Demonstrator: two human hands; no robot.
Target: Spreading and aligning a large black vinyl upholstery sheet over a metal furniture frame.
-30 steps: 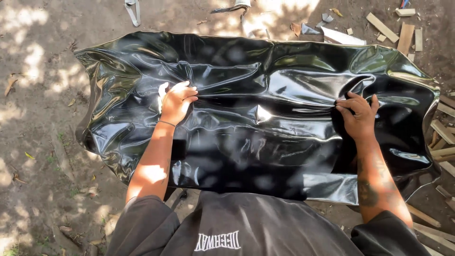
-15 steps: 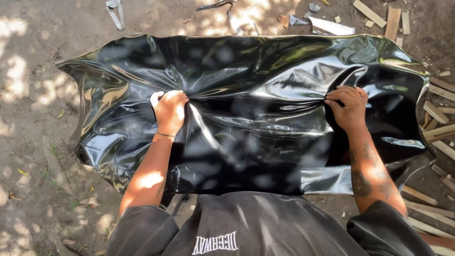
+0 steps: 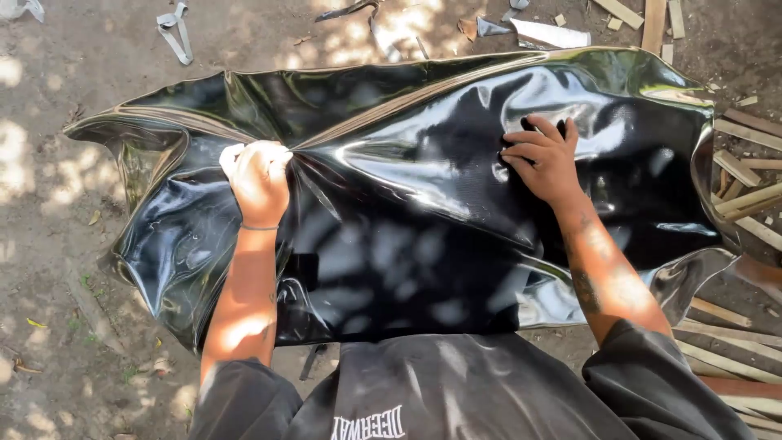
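Since half a second ago my right hand (image 3: 544,160) has let go of the edge it was gripping and slid inward, so now it's lying flat with fingers spread on the glossy black vinyl sheet (image 3: 423,204), pressing it down. My left hand (image 3: 257,178) hasn't really budged: it's still a closed fist, bunching a fold of the material so creases fan out from the knuckles.

The sheet itself is spread across the bare dirt ground (image 3: 57,269) right in front of me, its near edge at my lap and its far edge close to a torn grey strip (image 3: 174,29). Loose wooden slats (image 3: 745,175) lie just beside its right edge, with more scraps beyond the top.

Handling-wise, I'd say this stuff is soft and floppy but not exactly light; it drapes and ripples instead of holding shape. That shiny face looks slippery, so a flat palm probably only pins it. For actual pulling, I figure grabbing a gathered fistful or the edge works best, like my left is doing. It'd likely snag on those slats too.
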